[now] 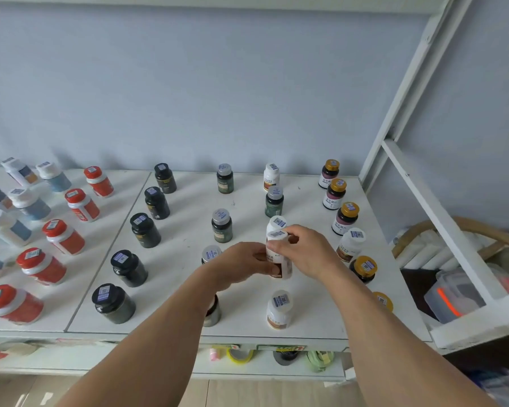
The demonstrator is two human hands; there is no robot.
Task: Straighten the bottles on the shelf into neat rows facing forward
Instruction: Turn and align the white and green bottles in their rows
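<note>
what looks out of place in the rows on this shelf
A white bottle stands in the gold-capped row at the right, and a dark grey-capped bottle stands in the white-bottle column. Both hands grip another white bottle.

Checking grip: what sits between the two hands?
Head view: a white bottle, upright, gripped by left hand at its body and right hand near its cap.

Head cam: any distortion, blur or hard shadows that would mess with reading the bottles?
Head view: wide-angle bend, the shelf frame leans and the red-capped bottles at left splay outward; light is soft, with faint shadows on the shelf; the white bottle in both hands' grip is slightly smeared, left hand, right hand; label text is too small to read.
</note>
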